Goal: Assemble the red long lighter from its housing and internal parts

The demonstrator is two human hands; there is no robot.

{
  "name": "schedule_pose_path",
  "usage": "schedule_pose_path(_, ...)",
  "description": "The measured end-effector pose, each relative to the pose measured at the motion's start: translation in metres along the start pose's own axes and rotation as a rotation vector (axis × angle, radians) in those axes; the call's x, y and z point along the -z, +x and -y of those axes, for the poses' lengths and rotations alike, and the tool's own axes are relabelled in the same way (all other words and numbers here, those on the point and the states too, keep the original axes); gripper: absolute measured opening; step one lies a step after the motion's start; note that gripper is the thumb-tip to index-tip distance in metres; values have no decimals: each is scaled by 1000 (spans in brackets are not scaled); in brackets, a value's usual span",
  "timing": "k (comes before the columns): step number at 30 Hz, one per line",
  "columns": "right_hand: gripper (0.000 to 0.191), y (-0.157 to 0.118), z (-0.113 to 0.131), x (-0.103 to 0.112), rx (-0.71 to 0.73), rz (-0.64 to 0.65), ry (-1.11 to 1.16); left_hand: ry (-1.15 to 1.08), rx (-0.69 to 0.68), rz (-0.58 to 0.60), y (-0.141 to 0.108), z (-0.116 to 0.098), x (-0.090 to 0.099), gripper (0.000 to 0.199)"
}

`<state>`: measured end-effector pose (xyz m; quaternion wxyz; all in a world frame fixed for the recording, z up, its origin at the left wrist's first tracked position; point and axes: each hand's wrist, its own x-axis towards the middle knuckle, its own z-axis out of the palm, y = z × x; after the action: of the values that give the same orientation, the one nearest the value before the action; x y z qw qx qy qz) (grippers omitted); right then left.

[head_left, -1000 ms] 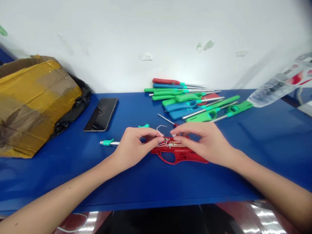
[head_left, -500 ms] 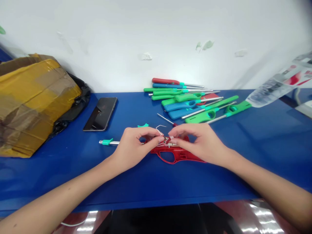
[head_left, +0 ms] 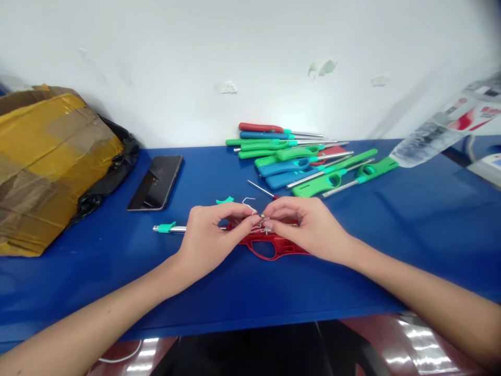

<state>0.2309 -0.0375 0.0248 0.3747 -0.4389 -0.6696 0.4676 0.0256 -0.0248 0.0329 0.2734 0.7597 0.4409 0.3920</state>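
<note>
Red plastic forms the open housing (head_left: 264,250), which lies on the blue desk (head_left: 235,303) below the fingertips, its looped trigger guard toward the near edge. Left hand (head_left: 254,216): thumb and forefinger are pinched together on the white wire (head_left: 248,201), whose bent free end projects above the fingers. Right hand (head_left: 266,219): thumb and forefinger close on a small part, mostly hidden by the fingertips. Both hands meet nearly tip to tip over the housing; contact between them cannot be confirmed.

A metal tube (head_left: 179,229) with a turquoise collar (head_left: 166,227) extends to the left, passing behind the left hand. Beyond the hands lie a loose turquoise piece (head_left: 225,200) and a thin metal shaft (head_left: 259,188), its red end partly covered by the right hand.

Stick lighters (head_left: 279,168) in green, blue and red are piled near the wall (head_left: 176,78). A phone (head_left: 155,183) lies left of them, beside a taped carton (head_left: 58,167). At right, a clear bottle (head_left: 426,141) appears tilted.
</note>
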Motion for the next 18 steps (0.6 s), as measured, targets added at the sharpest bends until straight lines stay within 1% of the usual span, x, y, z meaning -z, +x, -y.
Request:
schedule_pose_path(4,13,1,0,4,-23,-1,20,30,-19,3,-1,1,0,9)
schedule_pose_path(7,11,1,3,9,-26,6,-1,34,-26,9,0,0,0,9)
schedule_pose_path(13,10,2,8,12,67,-24,-117,54,-40,23,0,-1,0,8)
schedule_pose_path(18,10,2,6,11,79,-22,-106,55,-31,30,0,-1,-1,7)
